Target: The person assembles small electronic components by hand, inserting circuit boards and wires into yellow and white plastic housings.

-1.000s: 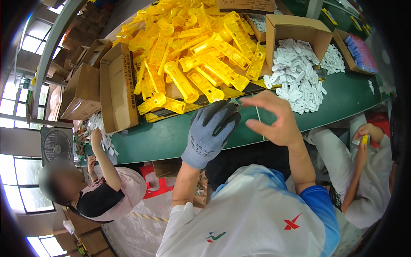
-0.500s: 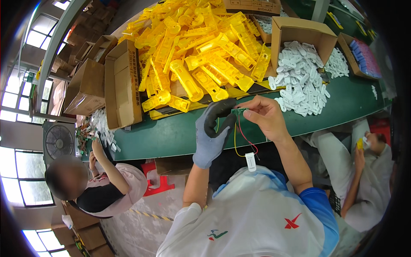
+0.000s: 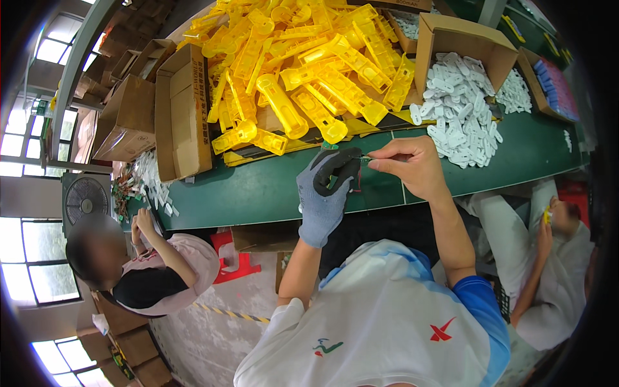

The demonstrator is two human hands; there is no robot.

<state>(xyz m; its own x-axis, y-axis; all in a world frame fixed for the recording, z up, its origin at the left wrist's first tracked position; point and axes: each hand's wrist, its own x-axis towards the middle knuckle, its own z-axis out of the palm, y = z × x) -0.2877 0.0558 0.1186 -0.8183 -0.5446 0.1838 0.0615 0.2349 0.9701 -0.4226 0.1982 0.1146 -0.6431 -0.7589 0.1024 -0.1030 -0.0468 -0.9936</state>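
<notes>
My left hand, in a grey glove with black-coated fingers, is curled closed, its fingertips pinching one end of a small circuit board. The thumb and fingers of my bare right hand grip the board's other end. Seen nearly edge-on, the board shows only as a thin sliver. A short length of red wire shows beside the glove; the rest is hidden. A small green bit stands out above the gloved knuckles, too small to make out. Both hands are above the green table, in front of the yellow housings.
Translucent yellow plastic housings are heaped at the back. White plastic pieces spill from a cardboard box at the right. An open carton stands left. Co-workers sit at either side of the green table.
The board has turned from showing its green face to nearly edge-on. The white piece that dangled on wires below it has left its place over my shirt. My right hand has risen slightly.
</notes>
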